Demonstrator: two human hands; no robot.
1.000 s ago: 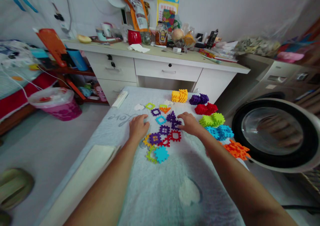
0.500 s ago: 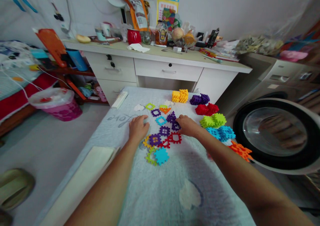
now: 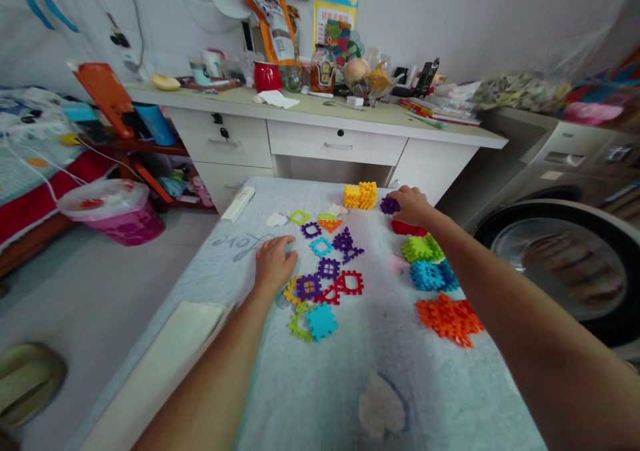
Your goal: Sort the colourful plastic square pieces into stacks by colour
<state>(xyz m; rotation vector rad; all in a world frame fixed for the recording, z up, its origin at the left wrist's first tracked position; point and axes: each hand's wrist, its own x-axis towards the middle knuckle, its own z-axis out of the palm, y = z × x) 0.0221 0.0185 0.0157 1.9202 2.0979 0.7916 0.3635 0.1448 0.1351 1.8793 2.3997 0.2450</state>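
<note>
My left hand [image 3: 275, 262] rests on the grey-blue cloth, its fingers stretched out and its thumb apart, holding nothing. Right of it lie loose plastic interlocking pieces: a blue square frame [image 3: 321, 247], a purple window piece [image 3: 329, 268], purple triangles [image 3: 343, 240], a red frame [image 3: 351, 282] and a solid blue square [image 3: 322, 322]. At the far right of the table, my right hand [image 3: 411, 204] curls its fingers over the pile of purple interlocking pieces [image 3: 389, 205], hiding part of it. Its fingertips are partly hidden.
Sorted by colour, piles of yellow [image 3: 361, 196], red [image 3: 407, 228], green [image 3: 423, 248], blue [image 3: 431, 275] and orange [image 3: 449, 318] pieces line the right side. A white desk [image 3: 338, 136] stands behind; a washing machine with its door [image 3: 555, 264] swung out is on the right.
My right hand has moved from the loose purple triangles to the far right, over the purple pile. The triangles stay on the cloth. My left hand has hardly moved.
</note>
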